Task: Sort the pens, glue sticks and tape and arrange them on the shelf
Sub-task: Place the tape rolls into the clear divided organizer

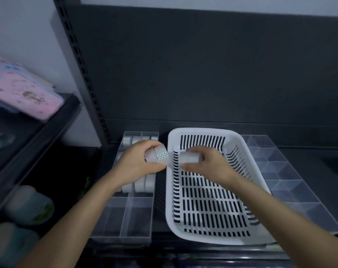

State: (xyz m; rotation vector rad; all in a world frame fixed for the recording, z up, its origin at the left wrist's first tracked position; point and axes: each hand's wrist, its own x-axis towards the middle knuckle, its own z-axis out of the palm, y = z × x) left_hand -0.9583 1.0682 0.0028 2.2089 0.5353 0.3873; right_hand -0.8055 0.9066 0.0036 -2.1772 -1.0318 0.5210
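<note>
On the shelf (309, 157), head view: white slotted basket (183, 235) at 6 o'clock of centre, a clear divided tray on either side.
Left hand (139, 161): fingers and thumb curled round two tape rolls (158, 155), one printed with small green marks. It is held over the left tray (125, 219), probably so the rolls can go straight down into a compartment.
Right hand (208, 165): thumb and fingers pinch a short stack of plain white rolls (189, 158), axis level, above the basket's 9 o'clock rim. A narrow gap shows to the left hand's rolls; likely a hand-over.
Stored rolls (145, 183): on edge, side by side in the left tray's middle compartments; more at its 12 o'clock end. Standing them on edge packs them tightly.
Basket floor: only slots show.
Right tray (291, 182): at 3 o'clock; only its clear dividers show.
Pens, glue sticks: not visible.
Stage (judged): tape nearly sorted.
</note>
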